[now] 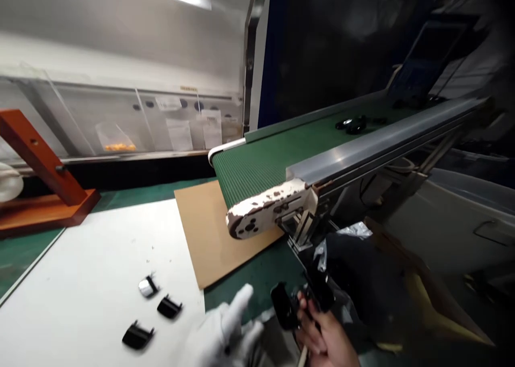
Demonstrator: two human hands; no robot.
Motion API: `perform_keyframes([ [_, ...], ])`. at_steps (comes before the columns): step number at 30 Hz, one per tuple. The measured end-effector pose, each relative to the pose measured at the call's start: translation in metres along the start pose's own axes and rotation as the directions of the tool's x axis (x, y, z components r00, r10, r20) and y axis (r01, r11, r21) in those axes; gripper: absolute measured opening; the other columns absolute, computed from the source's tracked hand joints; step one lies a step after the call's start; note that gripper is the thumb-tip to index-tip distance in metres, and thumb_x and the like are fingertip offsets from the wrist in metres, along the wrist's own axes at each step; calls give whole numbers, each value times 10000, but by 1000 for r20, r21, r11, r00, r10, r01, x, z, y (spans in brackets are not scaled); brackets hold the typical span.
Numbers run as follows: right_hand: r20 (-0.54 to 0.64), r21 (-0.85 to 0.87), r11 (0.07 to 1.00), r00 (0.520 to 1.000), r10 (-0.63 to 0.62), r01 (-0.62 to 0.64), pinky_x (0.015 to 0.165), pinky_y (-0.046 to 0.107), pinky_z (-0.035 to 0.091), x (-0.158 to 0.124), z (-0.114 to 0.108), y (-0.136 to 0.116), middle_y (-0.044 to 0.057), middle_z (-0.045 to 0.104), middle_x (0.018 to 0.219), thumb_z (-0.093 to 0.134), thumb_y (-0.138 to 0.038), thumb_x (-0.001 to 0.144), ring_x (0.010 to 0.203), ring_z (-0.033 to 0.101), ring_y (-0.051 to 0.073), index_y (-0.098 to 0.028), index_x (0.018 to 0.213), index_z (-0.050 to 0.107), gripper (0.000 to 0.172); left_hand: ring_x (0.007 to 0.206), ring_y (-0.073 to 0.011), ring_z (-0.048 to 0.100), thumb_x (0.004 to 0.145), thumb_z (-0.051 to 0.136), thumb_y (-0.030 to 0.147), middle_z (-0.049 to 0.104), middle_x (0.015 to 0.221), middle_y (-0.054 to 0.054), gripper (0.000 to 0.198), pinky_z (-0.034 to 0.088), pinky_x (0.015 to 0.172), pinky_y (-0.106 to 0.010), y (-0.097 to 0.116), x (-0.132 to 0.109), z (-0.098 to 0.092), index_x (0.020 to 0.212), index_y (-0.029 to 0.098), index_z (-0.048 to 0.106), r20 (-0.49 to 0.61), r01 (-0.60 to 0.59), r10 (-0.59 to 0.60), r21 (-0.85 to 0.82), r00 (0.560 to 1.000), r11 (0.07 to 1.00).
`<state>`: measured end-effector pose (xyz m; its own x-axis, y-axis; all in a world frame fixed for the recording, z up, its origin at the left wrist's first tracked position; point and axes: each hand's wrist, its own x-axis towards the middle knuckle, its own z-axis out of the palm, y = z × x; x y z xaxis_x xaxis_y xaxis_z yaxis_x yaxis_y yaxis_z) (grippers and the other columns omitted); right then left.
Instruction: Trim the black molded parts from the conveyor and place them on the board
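My right hand (325,337), bare, is closed on a glossy black plastic part (284,306) with two dark pieces spread to either side of my fingers; how they join is too dark to make out. To its left is my left hand (225,329) in a white glove, slightly blurred, fingers apart and nothing visible between them. Three small moulded pieces lie on the white sheet: a shiny black piece (148,286) reflecting light, a black piece (169,307) and another black piece (137,336). A thin beige strip shows below my right hand, its nature unclear.
A green conveyor belt (273,155) slopes in from the right, carrying dark parts (352,124). Under its end lies brown cardboard (205,233). An orange stand (48,168) is at left. Below the conveyor sits an open box (434,308) with dark plastic lining.
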<state>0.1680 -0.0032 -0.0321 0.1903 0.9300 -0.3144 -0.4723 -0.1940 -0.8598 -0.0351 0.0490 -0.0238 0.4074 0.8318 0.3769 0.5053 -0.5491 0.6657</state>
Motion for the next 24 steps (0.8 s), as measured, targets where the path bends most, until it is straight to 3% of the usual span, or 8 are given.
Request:
perform_keyframes([
  [2, -40, 311, 950, 999, 12, 1, 330, 124, 322, 4, -1, -5, -19, 650, 698, 834, -329, 628, 336, 280, -28, -131, 762, 667, 292, 636, -165, 646, 846, 599, 335, 658, 747, 11, 577, 570, 635, -256, 6, -12, -7, 1375, 406, 382, -35, 55, -57, -60, 998, 997],
  [5, -39, 500, 865, 997, 65, -37, 305, 90, 267, 4, 3, -16, -46, 648, 616, 885, -226, 515, 313, 198, -51, -132, 685, 680, 282, 802, -187, 669, 813, 639, 445, 683, 974, -24, 643, 583, 720, -279, 15, -11, -1, 1388, 361, 364, -26, 76, -83, -201, 996, 977],
  [8, -13, 525, 848, 996, 87, -67, 301, 75, 261, 0, 10, -21, -63, 650, 598, 875, -190, 521, 309, 165, -54, -144, 691, 689, 256, 994, -244, 645, 713, 686, 558, 629, 1183, -74, 844, 569, 835, -357, 26, -3, 13, 1424, 337, 288, 1, 94, -98, -318, 995, 944],
  [12, -10, 520, 850, 994, 105, -84, 296, 74, 271, -7, 16, -20, -55, 656, 622, 875, -153, 506, 312, 165, -54, -145, 692, 693, 260, 1134, -281, 581, 602, 764, 563, 588, 1259, -93, 1009, 508, 954, -397, 40, 8, 25, 1437, 285, 269, 30, 101, -97, -410, 995, 907],
  [18, 38, 414, 908, 998, 53, -64, 287, 91, 288, -14, 18, -17, -58, 630, 624, 846, -254, 583, 308, 150, -36, -164, 689, 664, 230, 1033, -241, 628, 582, 814, 494, 644, 1142, -58, 909, 517, 920, -324, 52, 18, 24, 1360, 242, 417, 47, 159, -157, -514, 986, 843],
  [24, -13, 403, 909, 992, 124, -109, 290, 80, 276, -22, 23, -20, -52, 648, 605, 899, -276, 487, 302, 170, -51, -168, 704, 690, 321, 992, -222, 642, 589, 836, 431, 660, 1100, -37, 757, 516, 914, -309, 53, 13, 24, 1250, 252, 513, 74, 185, -176, -590, 982, 786],
])
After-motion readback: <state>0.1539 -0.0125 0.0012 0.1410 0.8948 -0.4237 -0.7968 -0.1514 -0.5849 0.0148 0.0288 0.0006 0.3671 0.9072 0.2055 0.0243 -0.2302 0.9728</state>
